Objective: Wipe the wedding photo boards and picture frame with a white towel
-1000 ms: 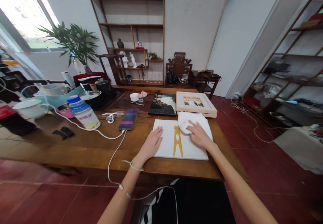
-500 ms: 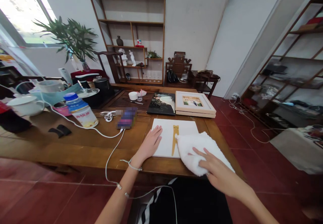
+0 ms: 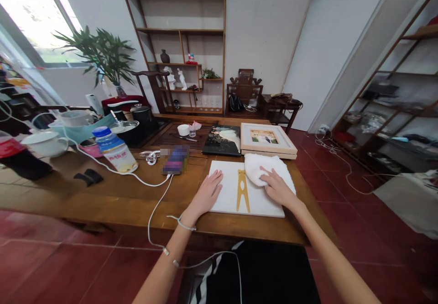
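Observation:
A white board [image 3: 226,199] lies flat on the wooden table, with a yellow cat-headed, long-legged figure [image 3: 242,187] at its middle. My left hand [image 3: 209,190] rests on the board's left edge, fingers stretched out and holding nothing. Bunched under my right hand [image 3: 275,186] is a fluffy white cloth [image 3: 265,165], pressed against the board's upper right part. The fingers of that hand dig into the cloth, and its folds partly hide them. The cloth covers the board's upper right corner.
Behind the board lie a dark picture panel [image 3: 222,140] and a framed photo [image 3: 268,139]. To the left are a phone [image 3: 175,160] on a white cable, a blue-capped bottle [image 3: 116,151], pots and a cola bottle [image 3: 25,160]. The table's right edge [image 3: 316,203] drops to red tiles.
My right hand has moved the cloth away from me, from the board's lower right to its upper right. More of the yellow figure now shows. My left hand stays on the board.

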{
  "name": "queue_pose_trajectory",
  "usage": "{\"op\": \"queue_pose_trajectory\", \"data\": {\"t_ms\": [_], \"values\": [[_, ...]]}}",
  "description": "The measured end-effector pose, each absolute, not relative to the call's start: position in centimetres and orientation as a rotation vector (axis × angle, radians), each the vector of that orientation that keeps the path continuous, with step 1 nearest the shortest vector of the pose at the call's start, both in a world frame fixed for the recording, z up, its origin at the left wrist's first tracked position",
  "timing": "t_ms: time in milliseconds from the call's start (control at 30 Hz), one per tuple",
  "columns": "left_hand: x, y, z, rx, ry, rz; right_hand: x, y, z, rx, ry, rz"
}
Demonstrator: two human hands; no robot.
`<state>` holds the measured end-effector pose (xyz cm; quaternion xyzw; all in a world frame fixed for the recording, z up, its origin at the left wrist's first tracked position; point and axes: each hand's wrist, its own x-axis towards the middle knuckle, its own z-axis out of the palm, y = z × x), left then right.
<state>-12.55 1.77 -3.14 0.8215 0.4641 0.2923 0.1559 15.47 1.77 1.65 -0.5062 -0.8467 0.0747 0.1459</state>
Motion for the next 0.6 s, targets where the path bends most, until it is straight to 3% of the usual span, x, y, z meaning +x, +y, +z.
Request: {"op": "queue_pose_trajectory", "data": {"t_ms": [300, 600], "values": [[-12.5, 1.8, -3.4, 2.371, 1.321, 0.856, 15.5, -9.2, 4.3, -1.383, -2.578, 0.437], [-12.7, 1.8, -3.2, 2.372, 1.328, 0.825, 12.6, 0.7, 2.8, -1.470, -2.413, 0.390]]}}
